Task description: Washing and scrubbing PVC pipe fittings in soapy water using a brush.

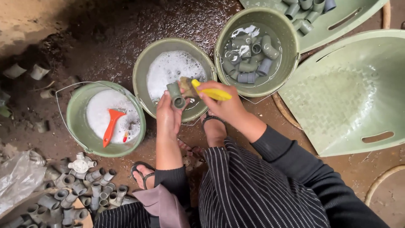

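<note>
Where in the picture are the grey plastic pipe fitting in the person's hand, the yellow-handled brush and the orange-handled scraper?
grey plastic pipe fitting (pixel 176 95): head view, on its open socket end.
yellow-handled brush (pixel 215 93): head view, on the yellow handle.
orange-handled scraper (pixel 110 126): head view, midway along the orange handle.

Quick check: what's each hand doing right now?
Left hand: closed on a grey pipe fitting.
Right hand: closed on a yellow-handled brush, bristles against the fitting.

Basket of fittings (pixel 337 21) — cut off at top edge.

soft, even daylight; sharp focus, faint glare on wet ground, no blur.
</note>
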